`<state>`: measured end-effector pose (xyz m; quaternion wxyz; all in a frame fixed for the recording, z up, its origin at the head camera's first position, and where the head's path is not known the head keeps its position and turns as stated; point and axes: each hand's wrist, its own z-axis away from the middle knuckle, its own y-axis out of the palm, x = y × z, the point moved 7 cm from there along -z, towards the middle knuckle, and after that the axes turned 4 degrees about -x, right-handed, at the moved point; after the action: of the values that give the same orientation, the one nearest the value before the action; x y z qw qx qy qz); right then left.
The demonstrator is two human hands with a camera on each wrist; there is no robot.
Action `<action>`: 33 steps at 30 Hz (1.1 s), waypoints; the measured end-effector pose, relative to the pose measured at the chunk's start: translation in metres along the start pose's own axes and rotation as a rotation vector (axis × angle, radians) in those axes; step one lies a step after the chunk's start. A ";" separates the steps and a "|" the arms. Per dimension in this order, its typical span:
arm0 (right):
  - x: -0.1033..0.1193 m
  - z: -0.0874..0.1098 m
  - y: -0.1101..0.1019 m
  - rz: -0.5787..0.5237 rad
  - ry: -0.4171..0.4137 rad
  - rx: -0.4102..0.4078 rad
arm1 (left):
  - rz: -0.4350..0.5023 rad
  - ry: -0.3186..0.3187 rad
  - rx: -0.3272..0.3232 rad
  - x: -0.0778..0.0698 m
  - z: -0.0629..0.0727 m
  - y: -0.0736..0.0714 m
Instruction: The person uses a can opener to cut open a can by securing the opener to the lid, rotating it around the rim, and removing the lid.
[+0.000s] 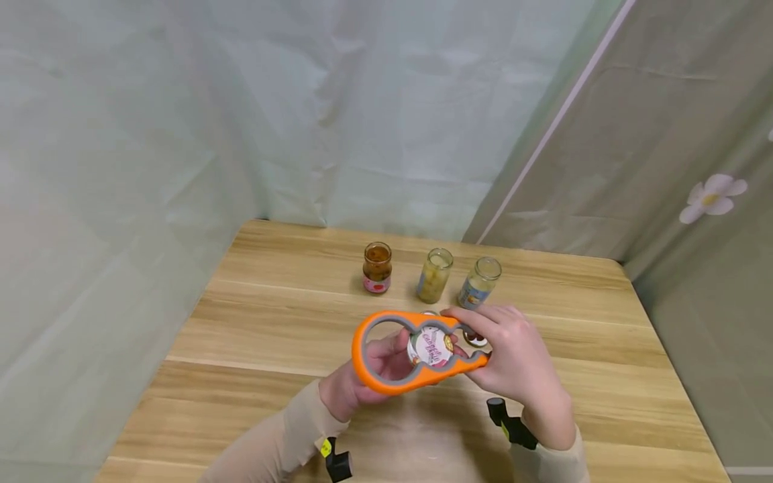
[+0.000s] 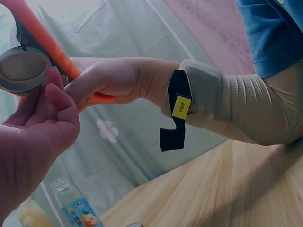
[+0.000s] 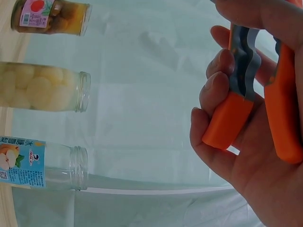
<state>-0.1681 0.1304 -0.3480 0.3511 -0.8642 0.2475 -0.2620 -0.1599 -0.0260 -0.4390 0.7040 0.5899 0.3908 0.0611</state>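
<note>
In the head view my right hand [image 1: 521,352] grips the handle end of an orange-and-grey jar opener [image 1: 360,349], above the table. My left hand [image 1: 345,391] is behind the opener and holds a printed jar lid [image 1: 430,347] within its middle opening. The left wrist view shows the lid's underside [image 2: 22,69] at the fingertips of that hand. The right wrist view has the right hand's fingers [image 3: 217,90] curled round the opener's two handle arms. Part of the left hand is hidden behind the opener.
Three lidless glass jars stand behind the hands: a dark-filled jar [image 1: 377,268], a pale fruit jar [image 1: 434,276] and a blue-labelled jar [image 1: 479,283]. Another lid [image 1: 476,339] lies beyond the right hand on the wooden table [image 1: 272,322]. Curtains [image 1: 386,121] surround the table.
</note>
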 end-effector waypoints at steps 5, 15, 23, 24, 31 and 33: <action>0.000 0.000 0.000 -0.008 0.011 0.006 | -0.065 0.030 0.017 0.001 -0.003 0.000; 0.000 0.002 0.005 -0.034 0.002 0.018 | -0.227 0.089 0.011 -0.001 -0.005 0.001; 0.003 0.004 0.012 -0.033 0.008 0.037 | -0.223 0.107 -0.050 -0.002 0.002 -0.002; 0.003 0.004 0.013 -0.029 0.011 0.040 | -0.212 0.097 -0.051 -0.002 0.003 -0.002; 0.002 0.004 0.011 -0.005 0.017 0.060 | -0.236 0.125 0.064 -0.006 0.000 0.007; 0.001 0.003 0.010 -0.004 0.018 0.060 | -0.257 0.131 0.076 -0.007 -0.001 0.007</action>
<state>-0.1674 0.1250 -0.3570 0.3743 -0.8514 0.2408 -0.2776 -0.1627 -0.0269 -0.4295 0.6562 0.5561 0.5101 -0.0061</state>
